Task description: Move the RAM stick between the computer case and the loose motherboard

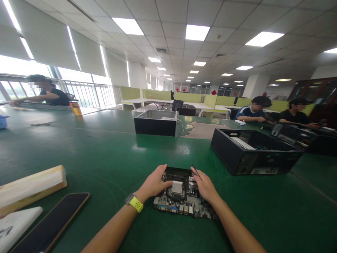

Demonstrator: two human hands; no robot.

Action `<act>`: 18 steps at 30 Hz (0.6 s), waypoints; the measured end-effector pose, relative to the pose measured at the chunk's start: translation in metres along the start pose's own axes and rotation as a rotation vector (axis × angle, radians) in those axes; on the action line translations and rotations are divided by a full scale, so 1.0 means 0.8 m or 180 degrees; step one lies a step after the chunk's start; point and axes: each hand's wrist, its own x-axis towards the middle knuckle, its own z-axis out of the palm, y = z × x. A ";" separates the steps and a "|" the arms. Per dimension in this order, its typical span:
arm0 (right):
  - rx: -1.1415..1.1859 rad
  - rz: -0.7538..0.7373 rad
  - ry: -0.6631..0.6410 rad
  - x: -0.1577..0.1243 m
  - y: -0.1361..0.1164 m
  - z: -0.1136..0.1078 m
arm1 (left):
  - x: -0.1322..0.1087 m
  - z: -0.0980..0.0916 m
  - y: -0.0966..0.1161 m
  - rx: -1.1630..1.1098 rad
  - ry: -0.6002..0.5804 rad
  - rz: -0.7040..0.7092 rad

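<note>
Phone [54, 223] lies toward the near-left corner of the green surface [105, 158]. Motherboard [181, 200] sits mid near edge, outside the open case [259, 163]. Processor [177, 188] looks seated, top bare, so that's done; can't tell what's left. Left hand [154, 181] is spread over the motherboard's left side; right hand [207, 187] is opposite, maybe pinching a thin dark tool [195, 171], can't tell.

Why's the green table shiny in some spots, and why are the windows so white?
In the head view, pale glare patches on the green table look like reflections of bright light, perhaps from the ceiling lights; in the head view, the windows are so bright they wash out to white; also in the head view, the motherboard's small details look soft.
</note>
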 end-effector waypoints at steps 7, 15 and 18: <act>0.0046 -0.0004 0.0027 0.002 0.008 0.005 | 0.001 0.001 -0.001 -0.0022 -0.0027 0.0035; 0.0107 0.0025 0.0061 0.005 0.015 0.008 | -0.008 -0.009 0.035 0.0486 0.0315 0.0172; 0.0174 -0.0008 0.0086 0.005 0.013 0.006 | -0.029 -0.001 0.080 0.0390 0.0057 0.0673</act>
